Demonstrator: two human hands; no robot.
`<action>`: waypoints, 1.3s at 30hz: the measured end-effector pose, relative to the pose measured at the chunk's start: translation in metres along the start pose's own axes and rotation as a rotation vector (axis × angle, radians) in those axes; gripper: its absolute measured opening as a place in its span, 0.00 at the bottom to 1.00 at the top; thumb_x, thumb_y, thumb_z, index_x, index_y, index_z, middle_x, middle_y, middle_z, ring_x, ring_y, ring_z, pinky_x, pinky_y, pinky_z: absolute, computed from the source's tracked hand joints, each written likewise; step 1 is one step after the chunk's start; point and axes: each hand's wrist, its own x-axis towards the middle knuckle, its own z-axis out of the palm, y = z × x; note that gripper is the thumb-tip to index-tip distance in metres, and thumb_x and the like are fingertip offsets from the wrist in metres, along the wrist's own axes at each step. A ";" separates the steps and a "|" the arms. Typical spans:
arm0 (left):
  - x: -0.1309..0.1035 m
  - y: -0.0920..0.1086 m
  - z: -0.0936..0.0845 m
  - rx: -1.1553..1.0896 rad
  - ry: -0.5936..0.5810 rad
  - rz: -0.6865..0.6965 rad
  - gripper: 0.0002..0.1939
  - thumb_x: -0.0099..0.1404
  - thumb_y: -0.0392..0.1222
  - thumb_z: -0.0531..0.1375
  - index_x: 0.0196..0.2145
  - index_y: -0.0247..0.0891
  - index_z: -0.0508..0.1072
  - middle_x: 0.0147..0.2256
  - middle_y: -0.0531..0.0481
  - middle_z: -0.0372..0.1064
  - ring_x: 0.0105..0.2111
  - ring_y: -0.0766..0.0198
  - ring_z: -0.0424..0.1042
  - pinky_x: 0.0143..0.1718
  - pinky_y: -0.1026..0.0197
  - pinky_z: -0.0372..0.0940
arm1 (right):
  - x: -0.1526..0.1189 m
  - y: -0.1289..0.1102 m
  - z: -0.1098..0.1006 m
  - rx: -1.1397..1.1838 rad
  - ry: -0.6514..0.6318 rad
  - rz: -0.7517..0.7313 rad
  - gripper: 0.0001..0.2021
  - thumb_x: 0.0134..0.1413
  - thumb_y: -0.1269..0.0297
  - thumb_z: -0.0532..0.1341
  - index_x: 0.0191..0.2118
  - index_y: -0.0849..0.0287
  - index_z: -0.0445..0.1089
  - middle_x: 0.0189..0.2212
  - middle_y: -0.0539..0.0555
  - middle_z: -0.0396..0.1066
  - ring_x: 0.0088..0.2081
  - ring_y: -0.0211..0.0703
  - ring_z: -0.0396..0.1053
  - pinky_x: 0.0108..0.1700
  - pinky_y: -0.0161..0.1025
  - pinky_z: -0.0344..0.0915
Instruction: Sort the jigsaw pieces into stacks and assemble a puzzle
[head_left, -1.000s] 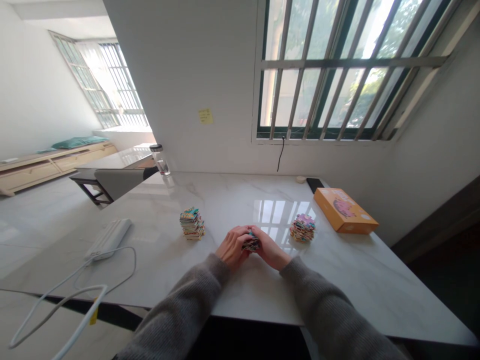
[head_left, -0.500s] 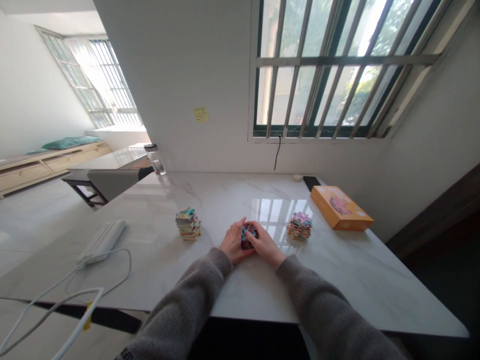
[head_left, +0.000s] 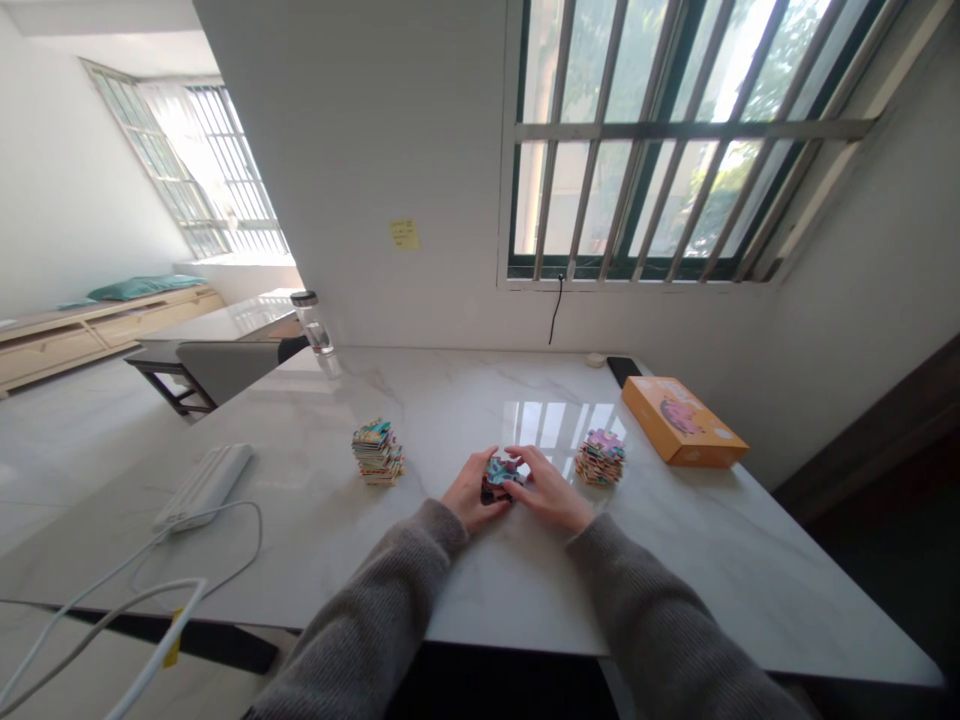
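Observation:
Low over the middle of the table, my left hand (head_left: 472,491) is wrapped round the left side of a small stack of jigsaw puzzle pieces (head_left: 495,492). My right hand (head_left: 550,489) pinches a blue and pink puzzle piece (head_left: 507,472) at the top of that stack between thumb and fingers. The lower part of the stack is dark and partly hidden by my fingers. A second stack of puzzle pieces (head_left: 377,452) stands to the left, its edges uneven. To the right stands another stack (head_left: 601,458) with a purple piece on top.
An orange box (head_left: 682,422) lies at the right, with a black phone (head_left: 624,370) behind it. At the left are a white power strip (head_left: 204,487) and loose white cables (head_left: 157,600). A clear bottle (head_left: 313,322) stands at the back left edge.
My right hand has shifted slightly right, away from my left hand. The top puzzle piece has slid rightward with it, showing more of its surface. My left hand stays round the stack.

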 end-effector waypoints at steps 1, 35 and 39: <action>0.000 0.000 -0.001 0.016 0.000 0.001 0.43 0.55 0.41 0.68 0.64 0.40 0.55 0.54 0.38 0.63 0.53 0.47 0.69 0.56 0.40 0.66 | -0.002 0.000 -0.002 -0.013 -0.013 -0.027 0.21 0.57 0.65 0.63 0.56 0.55 0.64 0.49 0.57 0.66 0.50 0.48 0.66 0.49 0.44 0.67; -0.012 0.035 -0.034 0.209 0.269 0.205 0.22 0.42 0.23 0.56 0.36 0.42 0.62 0.43 0.45 0.69 0.45 0.52 0.67 0.49 0.47 0.65 | -0.007 -0.024 -0.004 -0.020 0.116 -0.142 0.20 0.63 0.61 0.61 0.59 0.53 0.64 0.52 0.60 0.68 0.53 0.52 0.67 0.54 0.51 0.68; -0.020 0.044 -0.057 0.224 0.321 0.213 0.23 0.42 0.23 0.53 0.36 0.42 0.60 0.45 0.45 0.68 0.46 0.52 0.67 0.49 0.46 0.64 | -0.007 -0.022 -0.007 0.006 0.182 -0.139 0.19 0.67 0.59 0.54 0.61 0.54 0.60 0.52 0.61 0.68 0.53 0.51 0.67 0.52 0.51 0.69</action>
